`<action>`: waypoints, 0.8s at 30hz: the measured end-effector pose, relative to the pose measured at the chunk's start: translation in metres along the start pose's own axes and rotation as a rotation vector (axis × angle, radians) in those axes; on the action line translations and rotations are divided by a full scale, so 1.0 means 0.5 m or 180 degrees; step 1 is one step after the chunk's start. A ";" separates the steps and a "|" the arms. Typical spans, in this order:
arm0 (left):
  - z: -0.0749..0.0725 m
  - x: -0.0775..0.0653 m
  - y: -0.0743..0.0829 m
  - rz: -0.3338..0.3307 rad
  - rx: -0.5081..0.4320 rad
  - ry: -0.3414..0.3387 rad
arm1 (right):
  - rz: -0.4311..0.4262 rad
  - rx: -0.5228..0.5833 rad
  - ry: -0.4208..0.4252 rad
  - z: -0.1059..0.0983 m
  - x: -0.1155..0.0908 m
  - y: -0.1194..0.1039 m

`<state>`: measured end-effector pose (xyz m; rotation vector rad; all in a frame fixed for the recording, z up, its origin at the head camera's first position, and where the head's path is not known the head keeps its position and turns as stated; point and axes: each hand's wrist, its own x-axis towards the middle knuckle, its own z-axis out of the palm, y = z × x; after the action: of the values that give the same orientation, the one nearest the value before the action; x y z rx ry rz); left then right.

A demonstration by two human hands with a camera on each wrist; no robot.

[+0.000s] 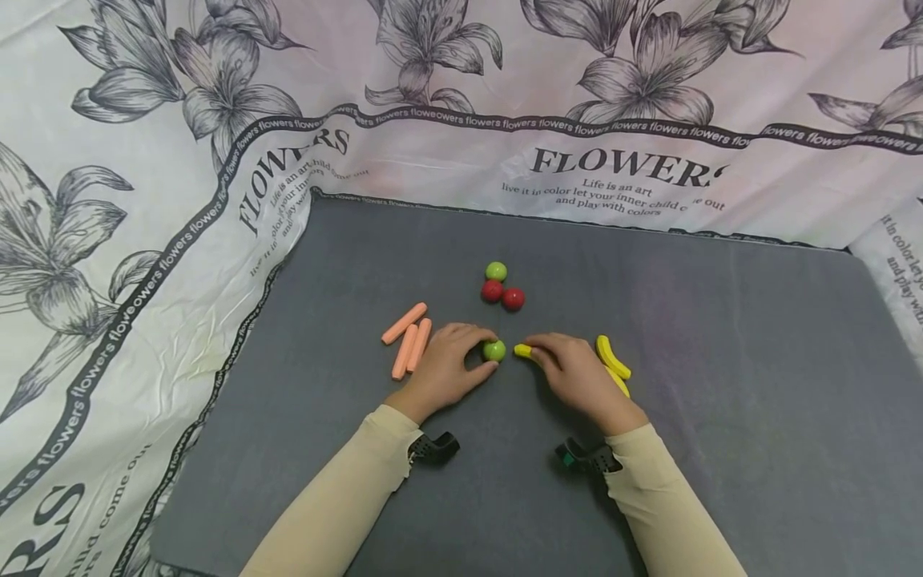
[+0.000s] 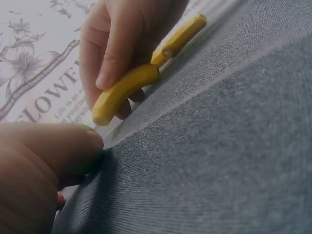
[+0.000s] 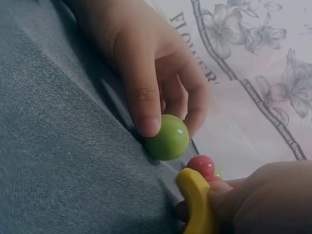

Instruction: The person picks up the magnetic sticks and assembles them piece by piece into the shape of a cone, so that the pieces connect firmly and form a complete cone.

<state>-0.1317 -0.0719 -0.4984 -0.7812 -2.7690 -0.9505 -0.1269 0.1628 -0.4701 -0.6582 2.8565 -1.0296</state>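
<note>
Orange sticks [image 1: 408, 346] – red balls [image 1: 502, 295] – floral cloth [image 1: 144, 200].

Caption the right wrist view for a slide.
Left hand pinches a green ball on grey cloth while the right hand holds a yellow banana piece.

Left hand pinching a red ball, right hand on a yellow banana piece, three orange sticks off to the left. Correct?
Not quite: the ball pinched by the left hand is green, as the right wrist view shows plainly. The rest holds: the right hand grips a yellow banana piece, and three orange sticks lie to the left.
</note>
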 end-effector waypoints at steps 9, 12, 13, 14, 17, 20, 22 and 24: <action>-0.004 -0.001 -0.003 0.0181 -0.0067 -0.0048 | -0.0027 0.0282 -0.0048 0.010 0.000 -0.005; -0.005 0.000 -0.002 0.0205 -0.0064 -0.0066 | -0.0092 0.0279 -0.0015 0.013 0.001 -0.004; -0.005 0.000 -0.001 0.0217 -0.0070 -0.0071 | -0.0102 0.0277 -0.0010 0.013 0.001 -0.003; -0.006 0.001 -0.001 0.0241 -0.0085 -0.0072 | -0.0107 0.0266 -0.0006 0.014 0.000 -0.002; -0.005 0.002 -0.001 0.0341 -0.0186 -0.0099 | -0.0105 0.0256 0.0010 0.015 -0.001 0.002; -0.004 0.002 -0.003 0.0457 -0.0347 -0.0177 | -0.0120 0.0275 0.0034 0.016 -0.002 0.005; -0.005 0.001 -0.005 0.0502 -0.0417 -0.0241 | -0.0150 0.0288 0.0070 0.016 0.000 0.005; -0.006 -0.001 -0.006 0.0535 -0.0454 -0.0284 | -0.0173 0.0293 0.0109 0.018 0.002 0.005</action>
<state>-0.1330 -0.0757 -0.4977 -1.0838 -2.6777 -1.1144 -0.1269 0.1588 -0.4782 -0.7216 2.8143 -1.1833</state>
